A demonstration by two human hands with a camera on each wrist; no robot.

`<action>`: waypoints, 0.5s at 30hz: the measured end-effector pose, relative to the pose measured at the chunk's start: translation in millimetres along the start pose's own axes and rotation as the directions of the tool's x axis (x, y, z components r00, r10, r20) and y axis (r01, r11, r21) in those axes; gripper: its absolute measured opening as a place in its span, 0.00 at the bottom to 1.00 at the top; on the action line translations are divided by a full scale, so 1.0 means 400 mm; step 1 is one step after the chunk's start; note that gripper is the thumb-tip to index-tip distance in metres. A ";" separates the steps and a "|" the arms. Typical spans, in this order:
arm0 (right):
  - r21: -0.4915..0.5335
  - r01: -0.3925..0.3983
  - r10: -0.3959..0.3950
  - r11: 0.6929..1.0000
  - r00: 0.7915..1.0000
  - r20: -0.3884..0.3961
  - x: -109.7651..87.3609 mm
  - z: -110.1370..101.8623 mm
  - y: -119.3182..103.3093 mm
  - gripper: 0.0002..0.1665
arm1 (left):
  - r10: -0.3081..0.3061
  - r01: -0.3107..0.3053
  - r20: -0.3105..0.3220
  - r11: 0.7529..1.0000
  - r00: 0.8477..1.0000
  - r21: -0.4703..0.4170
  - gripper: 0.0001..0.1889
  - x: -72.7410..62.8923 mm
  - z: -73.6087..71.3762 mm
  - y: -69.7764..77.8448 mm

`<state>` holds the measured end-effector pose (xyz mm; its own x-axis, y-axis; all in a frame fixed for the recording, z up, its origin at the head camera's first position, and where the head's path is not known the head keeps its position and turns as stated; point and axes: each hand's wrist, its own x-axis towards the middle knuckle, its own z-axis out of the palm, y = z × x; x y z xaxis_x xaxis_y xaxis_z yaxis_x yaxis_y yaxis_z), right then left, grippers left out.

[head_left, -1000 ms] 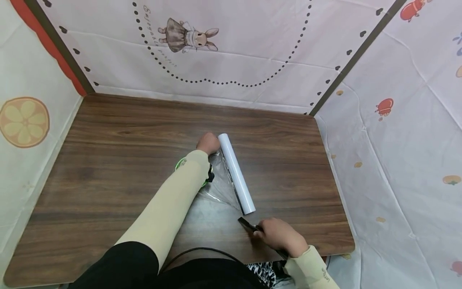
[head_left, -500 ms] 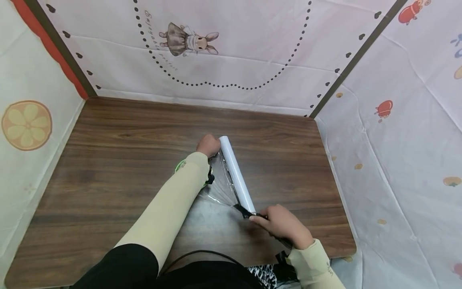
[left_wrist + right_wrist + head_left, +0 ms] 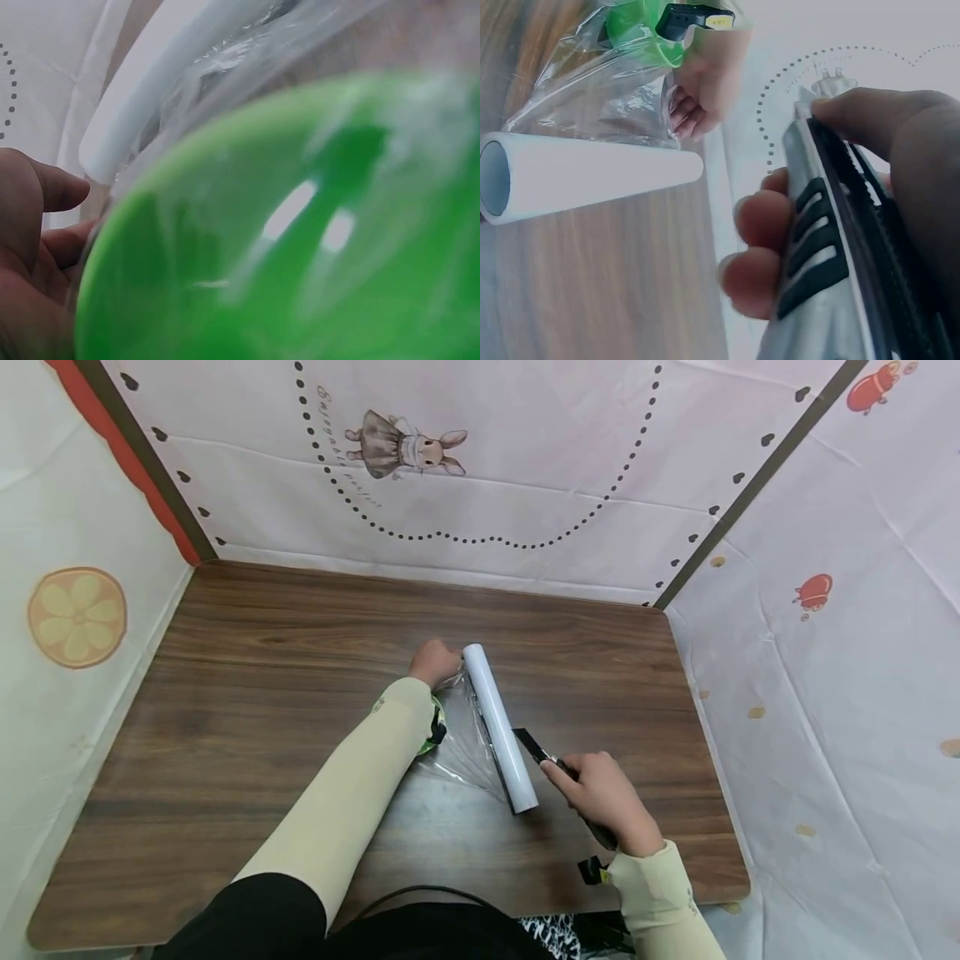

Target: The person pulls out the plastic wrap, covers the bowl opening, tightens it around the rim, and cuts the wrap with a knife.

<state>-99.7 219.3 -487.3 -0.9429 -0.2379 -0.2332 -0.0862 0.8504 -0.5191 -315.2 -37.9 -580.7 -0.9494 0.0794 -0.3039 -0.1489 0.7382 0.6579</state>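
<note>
A white cling film roll (image 3: 498, 727) lies slantwise on the table, its hollow end visible in the right wrist view. Clear cling film (image 3: 461, 745) stretches from it over a green bowl (image 3: 225, 292), mostly hidden under the left forearm in the head view. By the roll's far end, my left hand (image 3: 435, 662) holds the film edge with curled fingers; the thumb stands a little apart in the left wrist view. My right hand (image 3: 606, 793) grips a utility knife (image 3: 817, 247), thumb on its top, to the right of the roll. The knife's tip is close to the roll's side.
The brown wooden table (image 3: 285, 693) is bordered by printed cloth walls, with the back wall (image 3: 525, 460) behind it. A black cable (image 3: 427, 887) curves at the front edge. A black wrist device (image 3: 592, 870) hangs by the right sleeve.
The knife moved from below the roll's near end, touched there, then rose to the roll's right side with my right hand. My left hand and the roll stayed nearly in place.
</note>
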 end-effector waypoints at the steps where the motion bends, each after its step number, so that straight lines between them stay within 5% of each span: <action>1: 0.007 0.002 -0.002 1.000 1.000 -0.013 0.001 0.000 -0.001 0.32 | -0.001 0.001 0.001 1.000 1.000 -0.005 0.19 -0.002 -0.001 0.000; 15: 0.136 -0.037 0.052 0.990 0.993 -0.107 0.019 0.023 0.007 0.23 | 0.020 -0.019 0.016 0.999 1.000 -0.026 0.21 0.009 -0.040 -0.026</action>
<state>-104.0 215.3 -498.1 -0.9750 -0.1419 -0.1708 -0.0064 0.7867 -0.6173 -321.5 -55.8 -577.7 -0.9476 0.1046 -0.3019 -0.1377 0.7190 0.6812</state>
